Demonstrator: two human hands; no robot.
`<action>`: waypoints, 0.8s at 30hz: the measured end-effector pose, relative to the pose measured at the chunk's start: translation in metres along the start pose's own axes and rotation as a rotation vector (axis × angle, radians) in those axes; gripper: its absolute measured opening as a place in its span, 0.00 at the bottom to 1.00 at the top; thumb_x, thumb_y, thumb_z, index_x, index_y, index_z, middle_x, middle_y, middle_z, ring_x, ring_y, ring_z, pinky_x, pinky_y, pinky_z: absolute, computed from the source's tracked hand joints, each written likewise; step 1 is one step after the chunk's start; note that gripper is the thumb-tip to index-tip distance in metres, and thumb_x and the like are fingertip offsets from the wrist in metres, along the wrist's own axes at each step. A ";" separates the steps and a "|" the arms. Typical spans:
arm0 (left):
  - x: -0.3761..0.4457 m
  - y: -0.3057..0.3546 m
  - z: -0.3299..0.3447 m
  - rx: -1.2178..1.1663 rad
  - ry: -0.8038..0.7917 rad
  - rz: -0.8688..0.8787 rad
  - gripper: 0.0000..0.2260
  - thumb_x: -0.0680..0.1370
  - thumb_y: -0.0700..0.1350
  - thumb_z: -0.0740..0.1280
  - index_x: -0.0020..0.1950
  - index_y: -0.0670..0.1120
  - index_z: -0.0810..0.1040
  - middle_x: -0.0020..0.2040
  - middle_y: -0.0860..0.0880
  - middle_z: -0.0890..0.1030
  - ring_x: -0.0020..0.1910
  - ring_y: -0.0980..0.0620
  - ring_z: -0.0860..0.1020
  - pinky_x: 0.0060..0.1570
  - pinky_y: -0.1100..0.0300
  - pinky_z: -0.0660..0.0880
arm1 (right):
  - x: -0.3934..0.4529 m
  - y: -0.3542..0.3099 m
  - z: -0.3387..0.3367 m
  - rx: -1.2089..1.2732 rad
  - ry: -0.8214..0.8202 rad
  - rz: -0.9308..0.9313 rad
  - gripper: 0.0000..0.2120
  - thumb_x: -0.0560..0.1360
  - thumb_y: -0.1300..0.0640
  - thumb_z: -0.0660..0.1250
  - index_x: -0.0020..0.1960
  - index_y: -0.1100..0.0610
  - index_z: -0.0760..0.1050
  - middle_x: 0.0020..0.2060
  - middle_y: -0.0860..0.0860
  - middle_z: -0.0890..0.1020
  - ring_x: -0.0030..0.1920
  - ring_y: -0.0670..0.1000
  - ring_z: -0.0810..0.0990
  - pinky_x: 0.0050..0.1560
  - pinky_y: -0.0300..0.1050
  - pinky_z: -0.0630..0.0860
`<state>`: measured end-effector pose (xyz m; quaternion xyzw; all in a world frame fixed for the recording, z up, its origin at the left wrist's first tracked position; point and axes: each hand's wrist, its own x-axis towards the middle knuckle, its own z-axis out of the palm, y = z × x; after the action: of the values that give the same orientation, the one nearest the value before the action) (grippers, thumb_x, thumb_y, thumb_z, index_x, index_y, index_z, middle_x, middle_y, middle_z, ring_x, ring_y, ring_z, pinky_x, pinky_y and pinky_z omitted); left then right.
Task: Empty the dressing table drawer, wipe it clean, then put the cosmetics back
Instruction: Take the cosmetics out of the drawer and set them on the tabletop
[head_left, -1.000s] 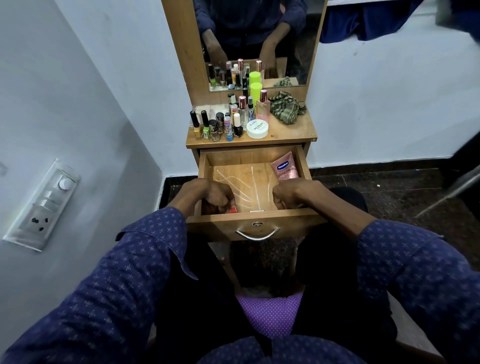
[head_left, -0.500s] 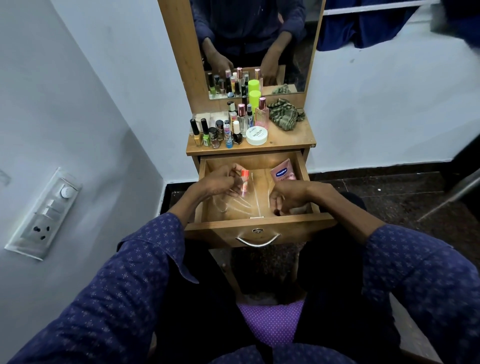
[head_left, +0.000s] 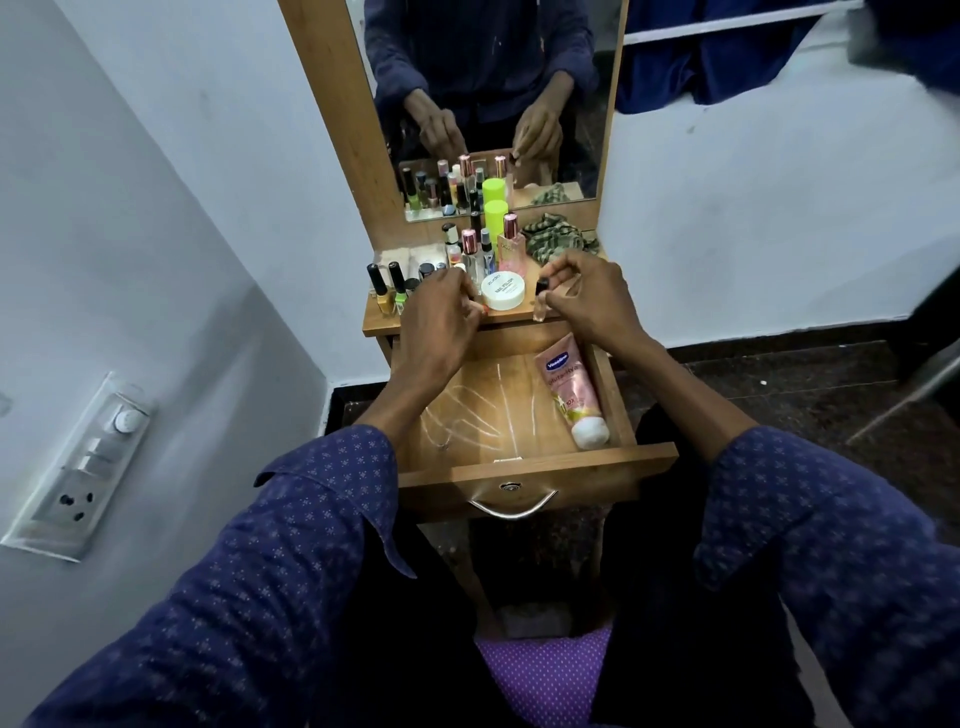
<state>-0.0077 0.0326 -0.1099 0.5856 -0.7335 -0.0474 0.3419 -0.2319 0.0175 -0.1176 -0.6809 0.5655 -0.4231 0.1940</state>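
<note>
Open drawer (head_left: 519, 405), nearly emptied since a second ago: only a pink tube (head_left: 571, 395) remains. Both hands have risen to the tabletop (head_left: 379, 322); right hand (head_left: 587, 296) pinches a small bottle (head_left: 542, 301), left hand (head_left: 441, 317) curls around something red, barely visible.

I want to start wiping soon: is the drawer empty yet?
Not empty. The open drawer still has a pink tube lying along its right side.
</note>
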 end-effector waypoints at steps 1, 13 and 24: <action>0.003 0.003 0.001 0.022 0.002 0.005 0.08 0.76 0.41 0.77 0.52 0.48 0.81 0.50 0.51 0.82 0.48 0.52 0.79 0.44 0.59 0.75 | 0.004 0.000 0.002 -0.009 0.025 -0.008 0.11 0.70 0.57 0.77 0.51 0.53 0.82 0.41 0.44 0.84 0.42 0.42 0.82 0.43 0.43 0.80; 0.023 0.013 0.007 0.061 -0.005 0.021 0.15 0.74 0.35 0.76 0.58 0.46 0.79 0.53 0.46 0.85 0.50 0.47 0.81 0.48 0.51 0.81 | 0.030 -0.001 0.021 -0.140 0.057 -0.051 0.11 0.71 0.59 0.76 0.52 0.52 0.81 0.43 0.45 0.83 0.43 0.44 0.81 0.42 0.46 0.81; 0.025 0.018 0.006 0.116 0.054 0.084 0.17 0.76 0.35 0.75 0.62 0.45 0.78 0.63 0.46 0.78 0.52 0.47 0.81 0.47 0.54 0.82 | 0.017 0.007 0.016 -0.122 0.047 0.015 0.19 0.69 0.54 0.80 0.55 0.51 0.76 0.42 0.45 0.82 0.43 0.46 0.81 0.42 0.47 0.79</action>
<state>-0.0276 0.0135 -0.0952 0.5743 -0.7494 0.0256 0.3287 -0.2232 -0.0036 -0.1254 -0.6771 0.5997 -0.4023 0.1416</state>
